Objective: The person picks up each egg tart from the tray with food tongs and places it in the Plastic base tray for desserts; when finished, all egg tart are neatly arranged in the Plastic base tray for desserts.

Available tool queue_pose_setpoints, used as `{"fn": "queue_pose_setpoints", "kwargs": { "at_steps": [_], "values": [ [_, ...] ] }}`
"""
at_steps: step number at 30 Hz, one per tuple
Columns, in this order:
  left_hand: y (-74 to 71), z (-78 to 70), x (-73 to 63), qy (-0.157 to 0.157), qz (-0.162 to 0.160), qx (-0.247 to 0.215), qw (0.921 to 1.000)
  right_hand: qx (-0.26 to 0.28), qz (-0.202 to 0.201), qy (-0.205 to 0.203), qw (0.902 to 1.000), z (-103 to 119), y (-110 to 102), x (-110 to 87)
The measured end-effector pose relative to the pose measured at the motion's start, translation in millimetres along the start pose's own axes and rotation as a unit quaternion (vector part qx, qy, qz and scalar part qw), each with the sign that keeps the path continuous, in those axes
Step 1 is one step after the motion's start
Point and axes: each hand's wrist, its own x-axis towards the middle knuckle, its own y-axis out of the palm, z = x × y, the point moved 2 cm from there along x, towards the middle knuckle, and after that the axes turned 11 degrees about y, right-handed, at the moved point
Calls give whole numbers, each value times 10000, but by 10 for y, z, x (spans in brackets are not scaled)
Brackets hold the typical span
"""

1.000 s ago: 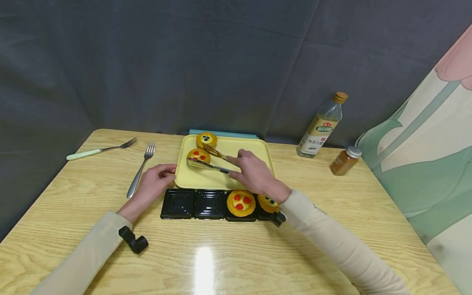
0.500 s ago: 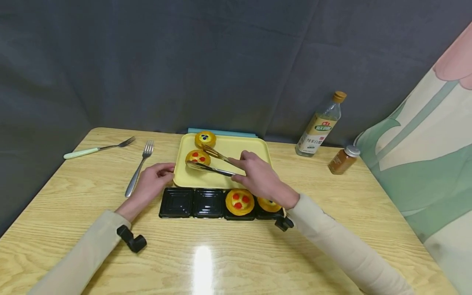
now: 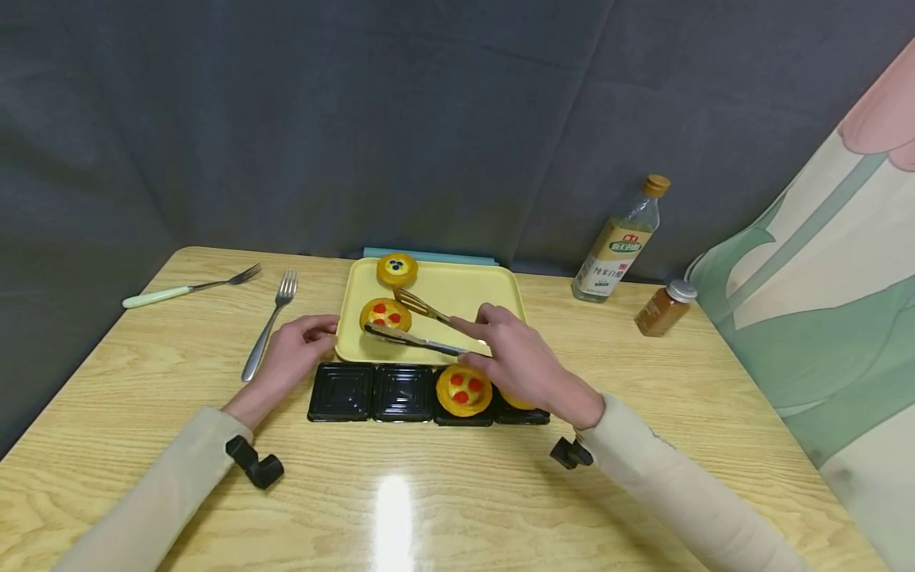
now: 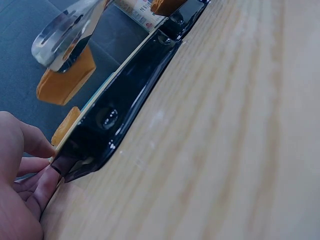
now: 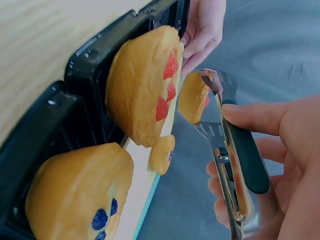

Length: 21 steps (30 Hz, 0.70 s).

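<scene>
My right hand (image 3: 518, 357) grips metal tongs (image 3: 422, 307) by their dark handles. Between the tongs' ends is an egg tart with red berries (image 3: 381, 310); the left wrist view shows this tart (image 4: 65, 85) raised above the yellow tray (image 3: 457, 276). At the tray's left edge, my left hand (image 3: 293, 349) pinches the rim between thumb and fingers. A tart with blue berries (image 3: 396, 270) lies in the tray's back left corner. In front of the tray is a row of black plastic boxes (image 3: 403, 393); the two rightmost hold a red-berry tart (image 3: 465, 391) and a blue-berry tart (image 5: 82, 195).
Left of the tray lie a steel fork (image 3: 268, 334) and a fork with a pale green handle (image 3: 160, 297). Back right stand a glass vinegar bottle (image 3: 616, 246) and a small brown jar (image 3: 663, 310). A flat blue-green object (image 3: 429, 257) lies behind the tray.
My right hand has moved right and toward me with the tongs, and the red-berry tart between them has come up off the tray. The left hand stays at the rim.
</scene>
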Motion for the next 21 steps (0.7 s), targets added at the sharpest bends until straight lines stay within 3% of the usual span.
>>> {"fn": "queue_pose_setpoints", "kwargs": {
  "at_steps": [11, 21],
  "values": [
    [-10, -8, -7, 26, 4, -18, 10000, -1, -186, -372, 9991, -26, -20, -285],
    [-8, 8, -1, -19, 14, -22, 10000, 63, -173, -324, 9993, -64, 2, -513]
  ]
}}
